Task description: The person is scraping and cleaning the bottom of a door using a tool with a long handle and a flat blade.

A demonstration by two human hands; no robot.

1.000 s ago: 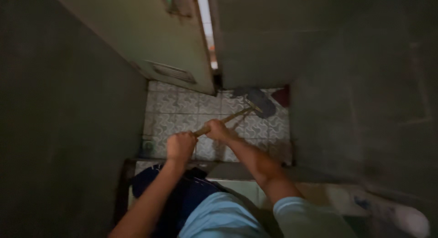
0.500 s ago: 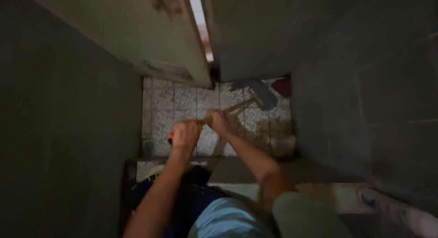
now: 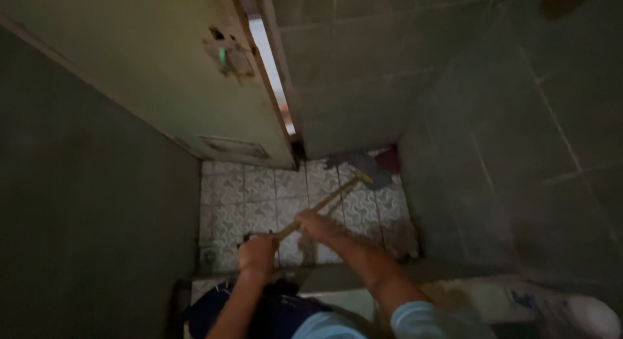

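Dimly, the head view looks down into a narrow tiled stall, and much of it is lost in shadow. Both forearms are cut off by the bottom edge. The left hand (image 3: 258,253) is clenched around the near end of a wooden handle (image 3: 321,208), and the right hand (image 3: 316,225) is clenched around it just ahead. The handle's long axis runs diagonally, from the hands near the front edge of the patterned floor (image 3: 230,196) up and to the right toward the far right corner. Its far end meets a dark mop head (image 3: 360,163) lying on the floor against the wall; the shape there is blurred and hard to make out. A pale door (image 3: 162,73) stands at the far left, with a bright gap beside it.
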